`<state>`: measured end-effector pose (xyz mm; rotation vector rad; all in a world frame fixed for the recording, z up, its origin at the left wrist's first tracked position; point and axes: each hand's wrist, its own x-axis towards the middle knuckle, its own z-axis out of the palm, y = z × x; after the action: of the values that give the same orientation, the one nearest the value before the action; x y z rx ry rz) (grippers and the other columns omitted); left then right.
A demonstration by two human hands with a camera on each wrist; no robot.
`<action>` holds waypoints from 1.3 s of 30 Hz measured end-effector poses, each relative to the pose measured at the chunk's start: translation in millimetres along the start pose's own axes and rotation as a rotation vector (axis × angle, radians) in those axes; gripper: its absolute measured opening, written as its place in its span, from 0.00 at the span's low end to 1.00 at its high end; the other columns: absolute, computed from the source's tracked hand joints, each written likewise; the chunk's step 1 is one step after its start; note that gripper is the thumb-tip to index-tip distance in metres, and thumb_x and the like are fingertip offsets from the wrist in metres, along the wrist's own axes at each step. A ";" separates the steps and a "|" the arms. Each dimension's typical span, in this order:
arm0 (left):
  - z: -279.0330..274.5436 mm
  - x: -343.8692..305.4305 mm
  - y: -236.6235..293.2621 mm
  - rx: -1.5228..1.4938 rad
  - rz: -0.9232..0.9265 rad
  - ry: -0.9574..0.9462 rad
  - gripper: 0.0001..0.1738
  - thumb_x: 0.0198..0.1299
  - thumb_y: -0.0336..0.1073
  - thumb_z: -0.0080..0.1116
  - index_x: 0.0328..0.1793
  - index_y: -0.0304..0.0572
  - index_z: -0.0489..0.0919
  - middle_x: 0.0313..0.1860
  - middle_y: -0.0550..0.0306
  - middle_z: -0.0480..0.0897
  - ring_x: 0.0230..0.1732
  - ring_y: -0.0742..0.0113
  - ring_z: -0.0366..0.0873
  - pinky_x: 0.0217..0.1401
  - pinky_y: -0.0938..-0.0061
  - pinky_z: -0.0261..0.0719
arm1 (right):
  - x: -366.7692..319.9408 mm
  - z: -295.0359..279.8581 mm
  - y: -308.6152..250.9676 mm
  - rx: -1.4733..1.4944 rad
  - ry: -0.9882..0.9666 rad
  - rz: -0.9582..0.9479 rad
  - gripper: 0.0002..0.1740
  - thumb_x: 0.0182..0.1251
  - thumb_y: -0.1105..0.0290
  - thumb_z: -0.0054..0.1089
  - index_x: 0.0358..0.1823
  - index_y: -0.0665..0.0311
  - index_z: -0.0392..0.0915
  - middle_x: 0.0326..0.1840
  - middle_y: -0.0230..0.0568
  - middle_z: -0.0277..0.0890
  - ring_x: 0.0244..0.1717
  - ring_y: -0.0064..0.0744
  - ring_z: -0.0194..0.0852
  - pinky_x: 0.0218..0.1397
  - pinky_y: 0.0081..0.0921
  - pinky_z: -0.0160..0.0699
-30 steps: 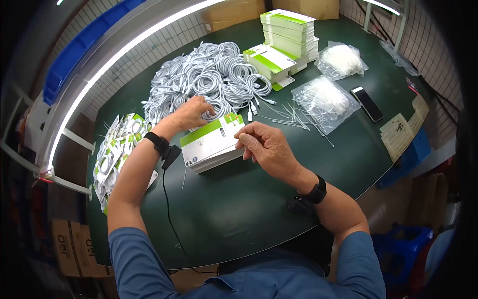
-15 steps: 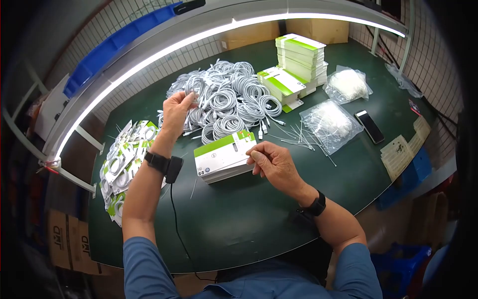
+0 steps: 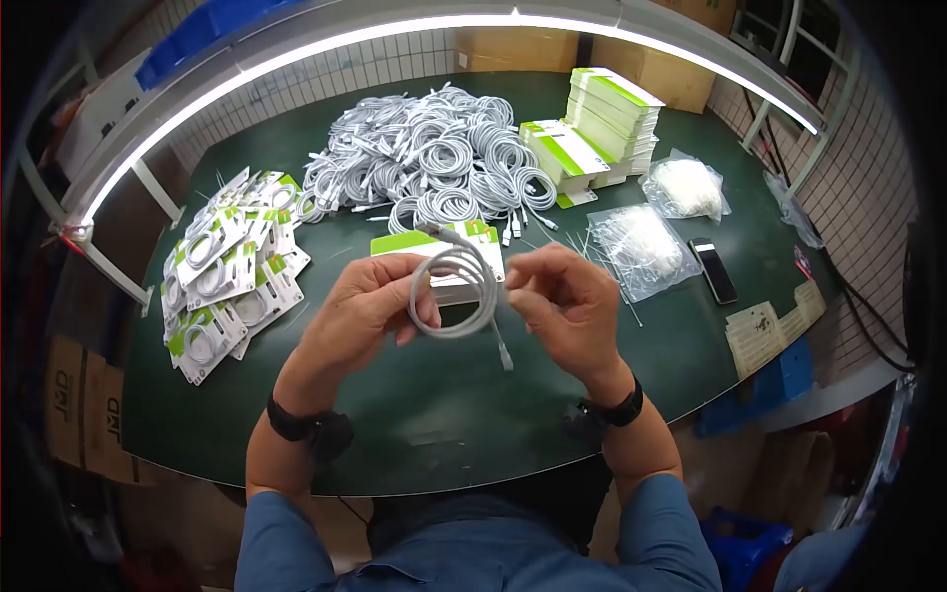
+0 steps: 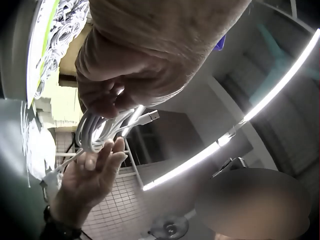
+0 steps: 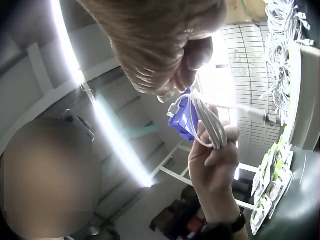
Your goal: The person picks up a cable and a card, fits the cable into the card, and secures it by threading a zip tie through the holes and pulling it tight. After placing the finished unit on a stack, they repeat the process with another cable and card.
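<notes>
In the head view my left hand (image 3: 360, 306) pinches a coiled grey-white USB cable (image 3: 486, 301) between thumb and fingers, above the table. One plug of the cable (image 3: 505, 357) hangs below the coil on the right. Close by the coil's right side, my right hand (image 3: 570, 306) has its fingers curled in; I cannot tell whether it pinches anything. The left wrist view shows the coil (image 4: 90, 134) edge-on, a USB plug (image 4: 149, 118) sticking out of it. Behind the coil lies a stack of green-and-white cards (image 3: 395, 244), partly hidden by the hands.
A heap of coiled cables (image 3: 434, 148) covers the table's back. Cables mounted on cards (image 3: 222, 271) are piled at the left. Tall card stacks (image 3: 621, 118), bags of white ties (image 3: 646, 252) and a phone (image 3: 712, 271) stand or lie to the right. A lamp bar (image 3: 395, 32) spans above.
My left hand has gone from the heap to the front of me, now with a coiled cable. My right hand has left the card stack and come up beside the coil. The head view has shifted.
</notes>
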<state>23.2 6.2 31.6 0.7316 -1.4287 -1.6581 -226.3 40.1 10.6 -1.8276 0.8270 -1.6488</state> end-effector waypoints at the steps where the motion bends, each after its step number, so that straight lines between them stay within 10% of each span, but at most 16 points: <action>1: 3.5 -4.0 0.4 -0.005 -0.082 -0.062 0.17 0.79 0.40 0.56 0.59 0.32 0.83 0.34 0.60 0.86 0.31 0.79 0.80 0.28 0.86 0.73 | 2.1 -2.0 -3.0 -0.014 -0.010 0.007 0.09 0.78 0.74 0.59 0.49 0.71 0.85 0.31 0.34 0.84 0.27 0.12 0.75 0.27 0.13 0.70; 11: 1.6 12.3 -38.8 -0.038 -0.302 -0.152 0.17 0.78 0.40 0.58 0.60 0.32 0.81 0.34 0.61 0.85 0.27 0.83 0.77 0.21 0.89 0.66 | 10.3 -10.3 20.4 0.041 -0.423 0.534 0.17 0.81 0.65 0.61 0.60 0.72 0.83 0.34 0.32 0.85 0.25 0.11 0.70 0.25 0.11 0.66; 23: 16.5 13.4 -44.7 0.072 0.050 0.005 0.16 0.76 0.32 0.58 0.65 0.33 0.78 0.42 0.59 0.86 0.38 0.79 0.80 0.44 0.82 0.77 | 5.0 -11.7 40.2 0.499 -0.470 0.758 0.19 0.87 0.57 0.50 0.52 0.66 0.81 0.38 0.29 0.81 0.20 0.10 0.64 0.22 0.11 0.61; 39: 35.4 9.0 -41.2 -0.020 0.049 0.122 0.05 0.71 0.32 0.64 0.43 0.39 0.81 0.30 0.59 0.85 0.19 0.84 0.69 0.18 0.85 0.60 | 1.1 -1.8 46.0 0.427 -0.658 0.658 0.20 0.88 0.56 0.47 0.42 0.63 0.80 0.28 0.24 0.72 0.19 0.13 0.61 0.22 0.15 0.58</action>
<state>-19.4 17.8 -1.3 0.7669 -1.3322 -1.5612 -232.0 8.6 -22.5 -1.4286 0.6130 -0.6734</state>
